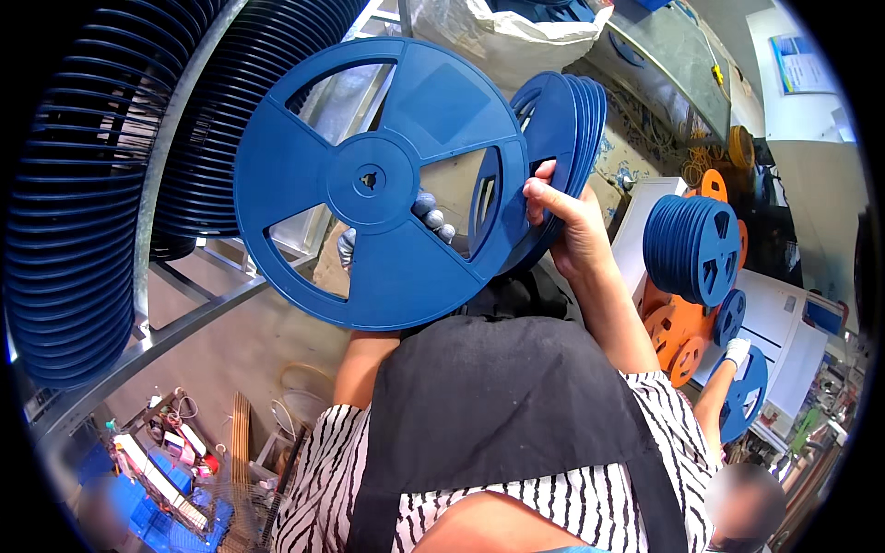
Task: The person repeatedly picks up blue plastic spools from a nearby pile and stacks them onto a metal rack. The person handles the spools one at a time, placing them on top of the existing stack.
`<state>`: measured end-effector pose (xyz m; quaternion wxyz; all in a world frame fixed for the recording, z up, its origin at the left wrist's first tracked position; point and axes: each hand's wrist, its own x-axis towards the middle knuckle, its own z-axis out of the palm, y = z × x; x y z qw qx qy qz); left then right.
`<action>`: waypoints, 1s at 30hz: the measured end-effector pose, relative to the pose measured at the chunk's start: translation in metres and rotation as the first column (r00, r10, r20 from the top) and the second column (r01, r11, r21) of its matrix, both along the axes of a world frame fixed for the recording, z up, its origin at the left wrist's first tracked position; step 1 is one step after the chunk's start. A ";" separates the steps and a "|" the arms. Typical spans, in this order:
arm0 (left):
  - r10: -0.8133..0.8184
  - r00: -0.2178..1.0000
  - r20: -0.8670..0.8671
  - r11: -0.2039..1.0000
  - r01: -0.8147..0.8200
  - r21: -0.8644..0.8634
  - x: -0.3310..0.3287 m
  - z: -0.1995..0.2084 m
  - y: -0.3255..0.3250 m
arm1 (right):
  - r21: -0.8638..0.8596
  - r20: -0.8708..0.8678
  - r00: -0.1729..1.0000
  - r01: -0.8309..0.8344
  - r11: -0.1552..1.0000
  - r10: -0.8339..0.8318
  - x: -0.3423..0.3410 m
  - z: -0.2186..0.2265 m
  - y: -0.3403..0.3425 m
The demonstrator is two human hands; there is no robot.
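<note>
A large blue plastic reel (pixel 369 267) faces me, with three wide windows around a hub. Behind it is my left hand (pixel 434 217), in a grey-tipped glove. Its fingertips show through a window, curled against the reel; the palm is hidden. To the right, my bare right hand (pixel 579 230) grips the near edge of a stack of several blue reels (pixel 583 120), thumb on the front and fingers partly hidden. The stack stands tilted on edge, partly behind the large reel. My striped sleeves and black apron (pixel 507 405) are below.
Long rows of dark blue reels (pixel 74 240) stand in a metal rack (pixel 157 175) at left. A white sack (pixel 507 41) lies ahead. At right are bundled blue reels (pixel 691 249), orange reels (pixel 684 323), and a co-worker's gloved hand (pixel 737 351) at a blue reel (pixel 751 405).
</note>
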<state>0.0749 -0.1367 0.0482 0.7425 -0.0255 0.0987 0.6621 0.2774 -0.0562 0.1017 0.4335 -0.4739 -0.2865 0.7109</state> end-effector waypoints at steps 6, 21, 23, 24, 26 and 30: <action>-0.062 0.998 0.005 0.998 0.063 -0.015 -0.004 0.003 -0.004 | -0.022 -0.002 1.000 0.014 1.000 -0.014 0.005 -0.004 -0.003; 0.076 0.997 0.021 0.984 -0.072 -0.163 -0.023 -0.012 -0.004 | -0.062 -0.079 0.993 0.086 0.994 -0.091 0.021 -0.027 -0.003; 0.118 0.993 -0.017 0.985 -0.119 -0.123 -0.026 -0.017 -0.009 | -0.056 -0.083 0.994 0.070 0.996 -0.075 0.018 -0.028 -0.004; 0.128 0.991 -0.026 0.985 -0.130 -0.114 -0.028 -0.018 -0.012 | -0.050 -0.100 0.993 0.052 0.997 -0.057 0.017 -0.030 -0.004; 0.146 0.988 -0.044 0.984 -0.150 -0.101 -0.033 -0.018 -0.018 | -0.053 -0.137 0.990 0.027 0.998 -0.034 0.015 -0.032 -0.003; 0.202 0.978 -0.043 0.979 -0.202 0.001 -0.045 -0.024 -0.031 | -0.082 -0.138 0.990 0.002 0.997 -0.014 0.004 -0.037 0.003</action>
